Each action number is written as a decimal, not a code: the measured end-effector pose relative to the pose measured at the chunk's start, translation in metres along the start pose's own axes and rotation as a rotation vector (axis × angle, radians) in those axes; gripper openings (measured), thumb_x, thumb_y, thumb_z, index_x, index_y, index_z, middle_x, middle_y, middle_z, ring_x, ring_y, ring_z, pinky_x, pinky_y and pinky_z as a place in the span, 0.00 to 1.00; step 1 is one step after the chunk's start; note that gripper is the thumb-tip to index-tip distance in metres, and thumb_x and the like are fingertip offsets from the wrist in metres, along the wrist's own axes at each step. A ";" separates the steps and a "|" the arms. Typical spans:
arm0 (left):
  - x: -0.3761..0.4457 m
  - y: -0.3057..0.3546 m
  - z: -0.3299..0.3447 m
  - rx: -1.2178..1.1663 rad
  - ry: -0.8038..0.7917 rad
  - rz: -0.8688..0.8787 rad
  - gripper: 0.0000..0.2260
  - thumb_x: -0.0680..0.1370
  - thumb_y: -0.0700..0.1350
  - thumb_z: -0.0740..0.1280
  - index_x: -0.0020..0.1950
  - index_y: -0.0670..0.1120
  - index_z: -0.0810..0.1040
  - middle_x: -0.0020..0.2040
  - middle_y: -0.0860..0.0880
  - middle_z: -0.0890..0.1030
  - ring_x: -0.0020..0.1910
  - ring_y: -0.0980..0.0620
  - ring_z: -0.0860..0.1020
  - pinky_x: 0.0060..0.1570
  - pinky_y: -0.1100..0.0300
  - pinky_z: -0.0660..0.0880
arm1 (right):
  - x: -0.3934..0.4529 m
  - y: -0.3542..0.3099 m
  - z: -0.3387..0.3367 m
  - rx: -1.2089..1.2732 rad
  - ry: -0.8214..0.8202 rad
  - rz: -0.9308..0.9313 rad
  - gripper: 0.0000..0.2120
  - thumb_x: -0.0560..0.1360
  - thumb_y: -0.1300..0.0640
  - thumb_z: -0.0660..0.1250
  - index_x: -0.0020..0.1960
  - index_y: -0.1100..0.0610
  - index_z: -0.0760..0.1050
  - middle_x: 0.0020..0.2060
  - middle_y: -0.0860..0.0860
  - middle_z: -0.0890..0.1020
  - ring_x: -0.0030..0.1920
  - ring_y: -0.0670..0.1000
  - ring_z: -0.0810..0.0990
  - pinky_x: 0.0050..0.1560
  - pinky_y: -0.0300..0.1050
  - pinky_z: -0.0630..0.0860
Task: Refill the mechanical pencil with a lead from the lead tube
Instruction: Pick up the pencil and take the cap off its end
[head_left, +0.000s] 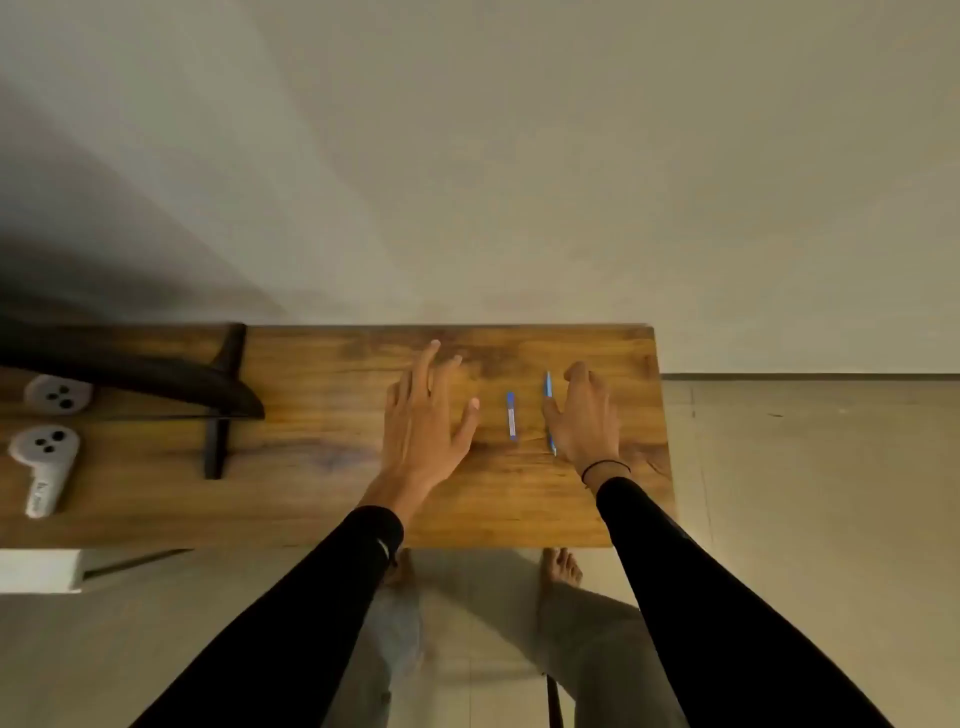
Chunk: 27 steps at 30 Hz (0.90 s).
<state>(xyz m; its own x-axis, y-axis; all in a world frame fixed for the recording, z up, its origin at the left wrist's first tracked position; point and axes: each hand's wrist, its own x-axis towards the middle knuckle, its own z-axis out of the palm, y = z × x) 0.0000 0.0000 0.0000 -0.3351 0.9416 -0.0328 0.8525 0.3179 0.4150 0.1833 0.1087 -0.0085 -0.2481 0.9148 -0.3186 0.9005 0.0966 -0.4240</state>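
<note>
Lead tube (511, 417) flat beside pencil (548, 410)

A home room: wooden desk (322, 499) against a plain wall (519, 156), tiled floor (805, 493), bare feet (563, 566).

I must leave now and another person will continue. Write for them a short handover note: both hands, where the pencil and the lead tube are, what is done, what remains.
Left hand: open, fingers spread, holding nothing, left of the lead tube.
Right hand: open, at the mechanical pencil, thumb beside it; no grip closed yet.
Things: pencil and tube both lie flat on the wooden table, side by side and apart, tube on the left, pencil on the right, between the two hands.
Done: nothing visible; whether the tube is capped is too small to tell.
Left: pick up both, open them, move one lead into the pencil, close it.
</note>
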 end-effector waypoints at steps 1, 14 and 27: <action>0.000 -0.002 0.014 -0.050 0.007 -0.008 0.23 0.85 0.55 0.64 0.77 0.48 0.72 0.82 0.43 0.69 0.76 0.42 0.73 0.70 0.43 0.74 | 0.005 0.005 0.014 0.056 0.007 0.034 0.22 0.79 0.61 0.73 0.70 0.63 0.70 0.60 0.62 0.82 0.59 0.65 0.81 0.48 0.57 0.82; -0.004 -0.020 0.130 -0.628 0.040 0.052 0.16 0.81 0.50 0.72 0.69 0.53 0.80 0.57 0.56 0.85 0.54 0.55 0.84 0.53 0.51 0.83 | 0.029 0.041 0.089 0.427 0.135 0.009 0.21 0.76 0.64 0.74 0.66 0.55 0.71 0.34 0.49 0.82 0.35 0.48 0.82 0.35 0.44 0.76; 0.000 -0.020 0.115 -0.449 0.077 0.124 0.13 0.80 0.45 0.75 0.64 0.52 0.88 0.49 0.53 0.88 0.42 0.53 0.85 0.47 0.48 0.84 | 0.005 0.029 0.103 0.988 0.160 -0.070 0.20 0.81 0.63 0.73 0.69 0.53 0.71 0.39 0.58 0.89 0.38 0.54 0.91 0.39 0.45 0.87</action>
<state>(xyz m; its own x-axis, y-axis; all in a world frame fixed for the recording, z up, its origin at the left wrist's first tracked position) 0.0290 0.0067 -0.1129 -0.2848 0.9531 0.1025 0.6356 0.1077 0.7645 0.1716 0.0754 -0.1097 -0.1732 0.9685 -0.1788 0.1670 -0.1500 -0.9745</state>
